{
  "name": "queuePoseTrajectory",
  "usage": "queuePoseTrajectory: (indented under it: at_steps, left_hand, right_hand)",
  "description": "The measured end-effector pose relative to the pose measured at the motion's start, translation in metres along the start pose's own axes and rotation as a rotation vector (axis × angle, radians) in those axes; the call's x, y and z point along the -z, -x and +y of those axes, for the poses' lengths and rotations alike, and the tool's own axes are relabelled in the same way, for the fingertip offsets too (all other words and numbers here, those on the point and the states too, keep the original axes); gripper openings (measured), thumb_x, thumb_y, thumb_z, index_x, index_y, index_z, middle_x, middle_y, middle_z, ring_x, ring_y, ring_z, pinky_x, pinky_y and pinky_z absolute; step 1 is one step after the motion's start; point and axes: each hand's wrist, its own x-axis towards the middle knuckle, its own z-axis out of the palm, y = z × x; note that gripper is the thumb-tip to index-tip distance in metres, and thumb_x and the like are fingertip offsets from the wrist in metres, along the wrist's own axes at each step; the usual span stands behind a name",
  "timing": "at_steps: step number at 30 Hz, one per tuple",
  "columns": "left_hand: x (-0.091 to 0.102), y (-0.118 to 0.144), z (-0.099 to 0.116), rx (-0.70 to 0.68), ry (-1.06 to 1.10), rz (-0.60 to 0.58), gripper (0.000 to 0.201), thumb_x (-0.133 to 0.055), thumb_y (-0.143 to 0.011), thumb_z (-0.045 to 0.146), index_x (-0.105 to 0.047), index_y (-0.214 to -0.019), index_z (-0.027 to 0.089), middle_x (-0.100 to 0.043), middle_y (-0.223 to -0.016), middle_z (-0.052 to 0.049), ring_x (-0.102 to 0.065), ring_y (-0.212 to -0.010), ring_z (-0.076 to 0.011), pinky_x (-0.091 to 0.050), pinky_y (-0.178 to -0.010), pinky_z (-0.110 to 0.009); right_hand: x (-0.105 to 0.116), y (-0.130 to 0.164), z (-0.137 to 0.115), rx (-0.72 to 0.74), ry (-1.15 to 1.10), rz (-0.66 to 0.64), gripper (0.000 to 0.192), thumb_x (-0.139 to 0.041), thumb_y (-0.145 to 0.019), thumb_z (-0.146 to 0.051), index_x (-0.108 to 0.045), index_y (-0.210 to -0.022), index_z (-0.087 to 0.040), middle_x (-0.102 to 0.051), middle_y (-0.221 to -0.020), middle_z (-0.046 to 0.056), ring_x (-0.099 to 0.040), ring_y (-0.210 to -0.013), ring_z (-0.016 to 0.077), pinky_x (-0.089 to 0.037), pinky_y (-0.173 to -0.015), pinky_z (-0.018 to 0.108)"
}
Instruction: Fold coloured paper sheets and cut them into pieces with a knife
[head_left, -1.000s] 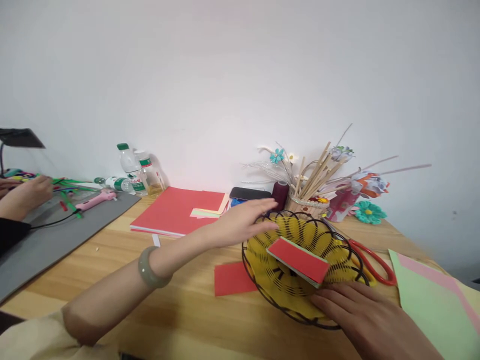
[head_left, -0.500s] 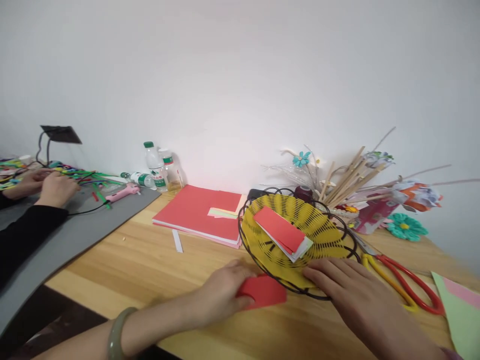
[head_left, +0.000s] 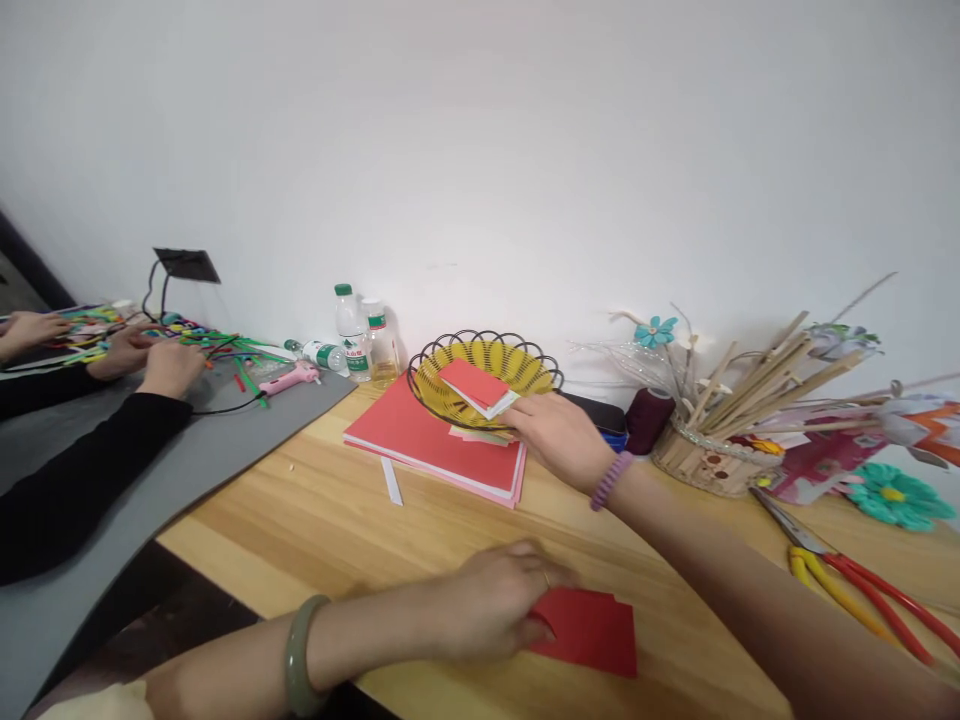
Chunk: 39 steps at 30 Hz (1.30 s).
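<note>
Left hand (head_left: 499,600) pinches flat red paper (head_left: 589,630), long axis left-right on table (head_left: 360,530). Right hand (head_left: 559,435) grips wire basket (head_left: 480,375) rim.

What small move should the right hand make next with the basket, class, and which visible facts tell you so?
Probably let go of the wire basket: the right hand grips its rim, and it sits on the red paper stack far from the red sheet under the left hand.
</note>
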Motion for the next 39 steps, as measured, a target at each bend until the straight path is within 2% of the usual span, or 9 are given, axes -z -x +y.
queuePoseTrajectory:
  at_steps: [4,7,11,14,18,22,29,34,39]
  left_hand:
    - [-0.002,0.0,-0.002,-0.017,-0.093,-0.002,0.046,-0.058,-0.082,0.021,-0.046,-0.126,0.018,-0.06,-0.115,-0.007,-0.053,-0.106,-0.0195,-0.04,-0.094,-0.027]
    - [-0.005,0.0,-0.003,-0.033,-0.187,-0.013,0.046,-0.055,-0.083,0.022,-0.044,-0.127,0.016,-0.061,-0.111,-0.007,-0.054,-0.101,-0.0206,-0.041,-0.092,-0.028]
    - [-0.009,-0.002,-0.002,-0.043,-0.296,-0.032,0.048,-0.051,-0.082,0.02,-0.041,-0.128,0.012,-0.06,-0.109,-0.01,-0.054,-0.098,-0.0236,-0.046,-0.084,-0.031]
    - [-0.009,-0.01,-0.002,-0.022,-0.315,-0.066,0.045,-0.051,-0.08,0.019,-0.045,-0.125,0.013,-0.061,-0.104,-0.01,-0.056,-0.095,-0.0243,-0.047,-0.081,-0.032]
    - [-0.012,-0.029,-0.01,0.039,-0.196,-0.078,0.045,-0.054,-0.077,0.016,-0.049,-0.122,0.016,-0.061,-0.105,-0.009,-0.057,-0.098,-0.0231,-0.047,-0.084,-0.031]
    - [-0.021,-0.054,-0.021,0.116,-0.092,0.014,0.05,-0.055,-0.077,0.013,-0.047,-0.126,0.012,-0.056,-0.12,-0.012,-0.05,-0.111,-0.0238,-0.041,-0.096,-0.033]
    - [-0.02,-0.075,-0.018,0.287,-0.082,0.049,0.05,-0.065,-0.074,0.024,-0.05,-0.122,0.014,-0.054,-0.12,-0.011,-0.044,-0.114,-0.0263,-0.038,-0.096,-0.037]
    - [-0.01,-0.085,-0.02,0.393,-0.023,-0.026,0.031,-0.078,-0.058,0.024,-0.061,-0.082,0.016,-0.06,-0.078,-0.005,-0.052,-0.09,-0.0274,-0.043,-0.076,-0.035]
    - [-0.013,-0.088,-0.029,0.418,0.232,0.034,0.028,-0.079,-0.05,0.013,-0.056,-0.065,0.017,-0.056,-0.069,0.001,-0.052,-0.084,-0.02,-0.04,-0.076,-0.028]
  right_hand:
    - [-0.035,-0.036,-0.008,0.008,0.025,-0.01,0.031,-0.053,-0.086,-0.034,-0.055,-0.112,-0.017,-0.057,-0.112,0.007,-0.058,-0.092,0.0177,-0.049,-0.077,0.039]
    - [-0.036,-0.031,-0.009,0.036,0.01,0.014,0.033,-0.054,-0.085,-0.033,-0.054,-0.114,-0.017,-0.056,-0.116,0.007,-0.056,-0.098,0.0197,-0.047,-0.081,0.043]
    - [-0.01,0.025,-0.005,-0.027,-0.042,0.066,0.029,-0.047,-0.089,-0.026,-0.055,-0.115,-0.015,-0.061,-0.111,0.01,-0.056,-0.103,0.0194,-0.047,-0.086,0.038]
    - [0.005,0.088,-0.004,-0.135,-0.077,0.092,0.029,-0.037,-0.093,-0.03,-0.059,-0.106,-0.016,-0.068,-0.099,0.008,-0.064,-0.089,0.0163,-0.053,-0.074,0.03]
    - [-0.002,0.16,-0.006,-0.242,-0.115,0.048,0.042,-0.043,-0.088,-0.043,-0.051,-0.117,-0.013,-0.068,-0.103,0.009,-0.065,-0.09,0.0156,-0.055,-0.071,0.025]
    - [-0.021,0.195,-0.013,-0.343,-0.096,0.022,0.055,-0.053,-0.082,-0.043,-0.046,-0.125,-0.01,-0.057,-0.123,0.015,-0.055,-0.11,0.0231,-0.05,-0.087,0.036]
    - [-0.042,0.196,-0.019,-0.751,-0.377,-0.055,0.058,-0.052,-0.079,-0.045,-0.05,-0.123,-0.008,-0.056,-0.122,0.019,-0.05,-0.113,0.0324,-0.042,-0.092,0.05]
    - [-0.047,0.177,-0.002,-0.811,-0.576,-0.085,0.051,-0.061,-0.07,-0.032,-0.055,-0.117,-0.013,-0.064,-0.099,0.012,-0.058,-0.093,0.0275,-0.047,-0.081,0.044]
    - [-0.041,0.168,0.001,-0.824,-0.863,-0.071,0.033,-0.063,-0.067,-0.033,-0.064,-0.096,-0.017,-0.064,-0.096,0.008,-0.058,-0.091,0.0241,-0.045,-0.082,0.04]
